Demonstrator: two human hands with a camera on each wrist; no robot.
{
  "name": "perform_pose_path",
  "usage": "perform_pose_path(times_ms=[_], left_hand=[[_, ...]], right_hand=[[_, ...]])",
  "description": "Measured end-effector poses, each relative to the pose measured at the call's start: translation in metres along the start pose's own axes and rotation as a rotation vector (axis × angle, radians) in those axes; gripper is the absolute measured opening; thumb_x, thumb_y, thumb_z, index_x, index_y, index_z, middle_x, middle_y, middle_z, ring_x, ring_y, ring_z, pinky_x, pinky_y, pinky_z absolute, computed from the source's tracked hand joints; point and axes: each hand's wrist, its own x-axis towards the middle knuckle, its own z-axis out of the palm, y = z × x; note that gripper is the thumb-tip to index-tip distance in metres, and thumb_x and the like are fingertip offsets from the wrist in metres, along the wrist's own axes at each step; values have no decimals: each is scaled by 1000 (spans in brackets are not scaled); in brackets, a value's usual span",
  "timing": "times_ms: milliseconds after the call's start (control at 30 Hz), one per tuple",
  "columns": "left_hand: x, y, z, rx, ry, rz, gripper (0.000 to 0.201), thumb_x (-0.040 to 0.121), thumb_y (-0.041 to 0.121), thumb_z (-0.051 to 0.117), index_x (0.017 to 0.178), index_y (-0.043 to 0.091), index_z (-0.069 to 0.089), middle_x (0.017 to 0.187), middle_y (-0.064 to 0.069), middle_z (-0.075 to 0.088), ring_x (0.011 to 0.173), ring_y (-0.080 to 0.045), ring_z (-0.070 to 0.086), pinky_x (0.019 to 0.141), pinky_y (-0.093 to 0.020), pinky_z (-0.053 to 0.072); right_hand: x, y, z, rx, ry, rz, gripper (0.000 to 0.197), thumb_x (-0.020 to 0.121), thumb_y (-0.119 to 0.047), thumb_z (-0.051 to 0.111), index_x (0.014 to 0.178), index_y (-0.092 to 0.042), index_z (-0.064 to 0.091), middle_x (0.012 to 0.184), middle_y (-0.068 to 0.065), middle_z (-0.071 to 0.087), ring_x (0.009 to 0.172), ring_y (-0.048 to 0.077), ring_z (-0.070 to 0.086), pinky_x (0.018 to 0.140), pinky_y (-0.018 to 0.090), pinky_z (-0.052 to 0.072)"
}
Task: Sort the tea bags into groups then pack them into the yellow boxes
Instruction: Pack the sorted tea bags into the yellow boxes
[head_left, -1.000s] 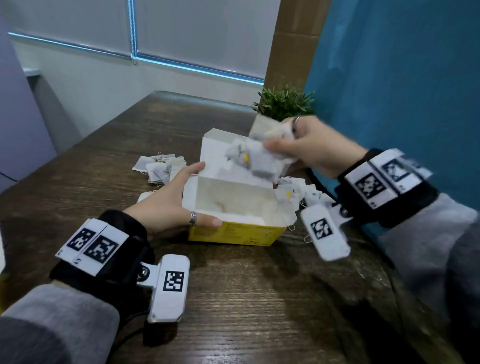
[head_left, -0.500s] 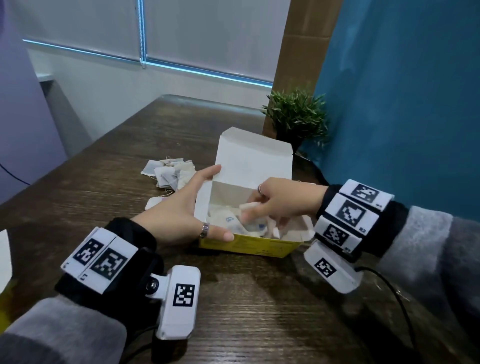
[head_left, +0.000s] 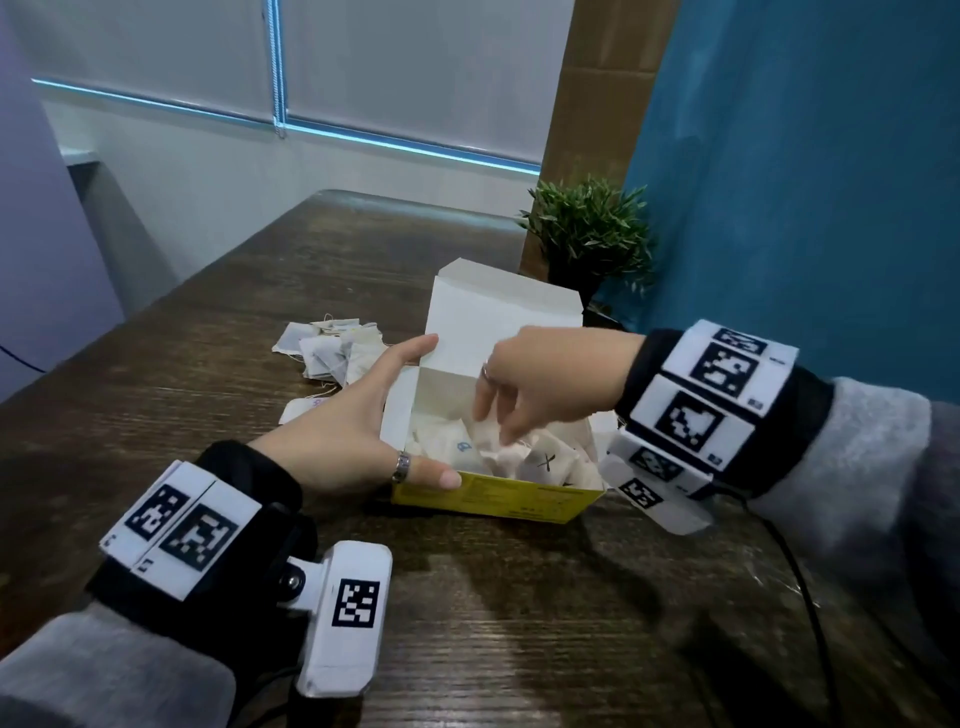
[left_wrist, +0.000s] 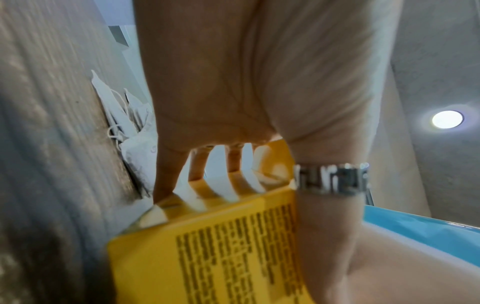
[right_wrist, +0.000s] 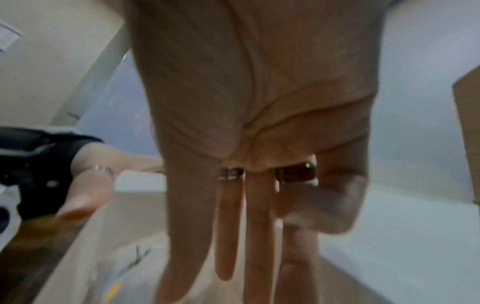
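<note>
An open yellow box (head_left: 493, 501) stands on the dark wooden table (head_left: 519, 623) with its white lid flap raised. Several white tea bags (head_left: 457, 447) lie inside, one marked with an X (head_left: 548, 462). My left hand (head_left: 353, 431) clasps the box's near-left corner, fingers along the side flap and thumb on the front wall; the left wrist view shows the same box (left_wrist: 207, 246). My right hand (head_left: 498, 423) hovers just over the bags, fingers pointing down and holding nothing. In the right wrist view those fingers (right_wrist: 257, 226) hang straight above the X bag (right_wrist: 137, 261).
A loose pile of tea bags (head_left: 332, 348) lies on the table left of the box, behind my left hand. A small potted plant (head_left: 587, 234) stands behind the box against a blue wall (head_left: 805, 182). A black cable (head_left: 810, 597) trails under my right wrist.
My right hand brought a bunch of tea bags down into the box, let them go, and now sits slightly higher with loose fingers. My left hand stayed on the box.
</note>
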Motion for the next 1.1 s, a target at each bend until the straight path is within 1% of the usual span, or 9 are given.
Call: perform_pose_path(times_ms=[100,200,333,600,733,833,900,1000,1100], left_hand=[[-1,0,-1,-16,1,-9,115,50,36,90,140,49,19,133,31,35,115,20,39,87,2,36],[0,0,0,-19,-14,-29,119,45,43,89,140,50,19,137,27,35,121,6,45,102,-16,38],[0,-2,1,-70,-6,-30,120,35,50,89,135,55,22,142,16,40,126,-9,47,108,-37,37],[-1,1,1,-5,20,-73,121,44,48,88,140,52,14,149,17,26,131,-2,35,109,-26,30],[1,0,-1,112,11,-154,117,53,44,84,143,46,10,151,13,21,129,-3,27,99,-22,27],[0,-1,-4,153,-31,-207,134,27,69,79,141,51,11,152,12,22,131,-9,30,100,-25,29],[0,-1,-6,168,-42,-204,139,16,76,73,139,52,12,152,12,22,134,-10,28,101,-26,28],[0,-2,-7,172,-46,-183,133,23,70,76,139,52,14,152,12,22,136,-10,26,106,-27,27],[0,-3,-8,139,-49,-190,131,23,69,79,138,52,18,150,12,25,134,-9,30,107,-29,28]], right_hand=[[7,-2,14,-216,-247,28,48,83,-32,68,128,-23,54,117,-6,62,88,14,53,73,23,42],[10,3,26,-274,-230,25,38,86,-20,64,123,-14,56,114,2,63,92,23,58,51,21,31],[11,14,10,107,-148,-11,30,76,-28,76,100,-18,62,71,-9,61,57,11,54,56,22,42],[-4,43,-11,612,103,16,13,87,-21,64,100,-18,64,86,2,74,58,14,66,45,24,43],[-17,96,-16,763,325,261,14,92,-26,57,99,-14,60,93,8,70,66,17,63,44,19,44],[-17,134,8,468,172,507,36,90,-35,58,119,-15,54,105,3,59,87,16,54,45,17,48],[-11,150,31,248,49,583,58,90,-42,56,137,-14,40,122,2,53,103,19,52,54,14,48],[0,159,53,303,51,623,78,89,-56,48,148,-14,19,148,7,37,134,23,39,103,27,33],[17,157,62,527,51,599,86,79,-56,63,147,-18,26,149,2,37,131,20,42,104,28,34]])
